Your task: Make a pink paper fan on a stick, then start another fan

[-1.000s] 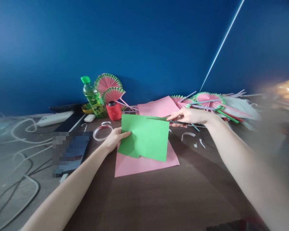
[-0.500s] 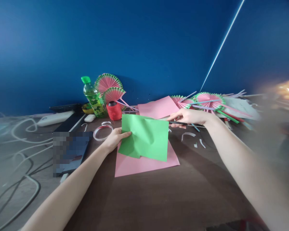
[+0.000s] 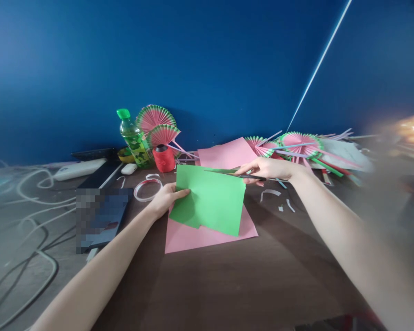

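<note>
A green sheet of paper is pinched at its left edge by my left hand, thumb on the front. My right hand grips dark-handled scissors, whose blades lie along the sheet's upper edge and point left. A narrow strip at the top right of the sheet is parted from the rest by the blades. The lower edge of the green paper has a small step in it. Beneath it, a pink sheet of paper lies on the table, partly covered.
Behind stand a green-capped bottle, a red thread spool and pink-green pleated fans. Another pink sheet lies at the back. To the left are a tape roll, a phone and white cables. White scraps lie right.
The scissors' blades have come into view, reaching left along the top of the green sheet. The sheet has flattened and its right side has shifted slightly right. My left hand keeps its hold.
</note>
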`<control>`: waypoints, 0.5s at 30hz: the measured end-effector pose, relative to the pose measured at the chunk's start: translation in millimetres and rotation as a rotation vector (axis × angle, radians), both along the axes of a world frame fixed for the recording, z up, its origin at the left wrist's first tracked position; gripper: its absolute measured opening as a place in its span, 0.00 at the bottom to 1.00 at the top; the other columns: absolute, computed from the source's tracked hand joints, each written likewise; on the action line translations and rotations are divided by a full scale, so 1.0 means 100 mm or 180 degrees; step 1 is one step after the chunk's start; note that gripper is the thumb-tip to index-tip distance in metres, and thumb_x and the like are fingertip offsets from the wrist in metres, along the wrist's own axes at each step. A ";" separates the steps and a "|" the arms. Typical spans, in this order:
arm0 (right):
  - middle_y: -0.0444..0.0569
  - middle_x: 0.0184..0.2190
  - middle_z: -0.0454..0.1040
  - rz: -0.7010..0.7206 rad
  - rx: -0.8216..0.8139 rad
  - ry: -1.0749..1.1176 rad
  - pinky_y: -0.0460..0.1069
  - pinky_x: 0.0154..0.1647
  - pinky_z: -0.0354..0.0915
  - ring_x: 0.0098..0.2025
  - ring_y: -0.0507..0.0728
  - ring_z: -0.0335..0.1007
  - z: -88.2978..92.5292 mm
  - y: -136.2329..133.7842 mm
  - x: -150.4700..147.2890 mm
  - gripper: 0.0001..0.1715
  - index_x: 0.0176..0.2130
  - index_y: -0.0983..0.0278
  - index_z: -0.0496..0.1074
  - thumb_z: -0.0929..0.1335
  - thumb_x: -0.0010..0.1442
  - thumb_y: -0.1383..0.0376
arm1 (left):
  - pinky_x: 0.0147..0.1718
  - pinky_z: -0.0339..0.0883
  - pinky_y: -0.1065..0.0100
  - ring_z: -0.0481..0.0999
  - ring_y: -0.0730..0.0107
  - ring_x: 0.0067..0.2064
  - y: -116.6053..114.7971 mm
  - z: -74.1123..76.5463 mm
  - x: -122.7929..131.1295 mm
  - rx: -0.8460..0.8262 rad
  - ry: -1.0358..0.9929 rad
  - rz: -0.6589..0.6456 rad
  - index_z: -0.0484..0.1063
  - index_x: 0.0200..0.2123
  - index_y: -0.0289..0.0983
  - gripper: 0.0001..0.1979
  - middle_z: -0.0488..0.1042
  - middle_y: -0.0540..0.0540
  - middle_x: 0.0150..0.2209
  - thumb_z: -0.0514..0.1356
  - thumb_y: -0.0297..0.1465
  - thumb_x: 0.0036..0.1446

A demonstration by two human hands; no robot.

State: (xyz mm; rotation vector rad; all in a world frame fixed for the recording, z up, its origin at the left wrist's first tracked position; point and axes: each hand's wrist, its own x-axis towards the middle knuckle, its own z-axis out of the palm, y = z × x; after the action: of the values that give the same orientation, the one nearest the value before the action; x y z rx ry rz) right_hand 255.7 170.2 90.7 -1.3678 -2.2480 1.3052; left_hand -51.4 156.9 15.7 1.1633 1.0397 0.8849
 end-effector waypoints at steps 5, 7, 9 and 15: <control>0.50 0.36 0.73 0.0061 0.0091 -0.0041 0.46 0.23 0.57 0.22 0.47 0.59 -0.05 0.02 -0.05 0.34 0.52 0.60 0.69 0.70 0.47 0.51 | 0.30 0.72 0.68 0.77 0.64 0.28 0.00 0.00 0.00 0.0003 0.0049 -0.0029 0.75 0.31 0.33 0.15 0.78 0.45 0.28 0.69 0.33 0.37; 0.51 0.36 0.73 0.0082 0.0069 -0.0053 0.46 0.23 0.56 0.23 0.48 0.61 -0.06 0.02 -0.07 0.35 0.52 0.62 0.69 0.69 0.47 0.51 | 0.30 0.72 0.68 0.77 0.65 0.28 0.00 0.01 0.00 0.0005 0.0065 -0.0045 0.75 0.31 0.33 0.15 0.78 0.45 0.28 0.69 0.33 0.37; 0.52 0.36 0.73 0.0091 0.0045 -0.0082 0.46 0.22 0.56 0.23 0.48 0.62 -0.07 0.01 -0.10 0.35 0.52 0.63 0.68 0.69 0.48 0.51 | 0.30 0.72 0.68 0.77 0.66 0.28 -0.01 0.02 0.01 0.0003 0.0086 -0.0050 0.75 0.30 0.33 0.15 0.79 0.45 0.28 0.69 0.33 0.36; 0.49 0.35 0.72 0.0188 0.0060 0.0024 0.45 0.21 0.54 0.23 0.47 0.61 -0.11 0.02 -0.14 0.32 0.50 0.62 0.70 0.69 0.49 0.51 | 0.30 0.72 0.68 0.77 0.65 0.28 -0.02 0.03 0.02 0.0020 0.0125 -0.0048 0.75 0.29 0.33 0.14 0.79 0.45 0.29 0.69 0.34 0.36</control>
State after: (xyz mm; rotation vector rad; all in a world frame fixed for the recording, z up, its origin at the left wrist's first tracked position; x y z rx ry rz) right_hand 241.7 172.3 80.2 -1.2976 -2.3062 1.3019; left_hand -49.1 154.5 18.4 1.1964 1.0594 0.8568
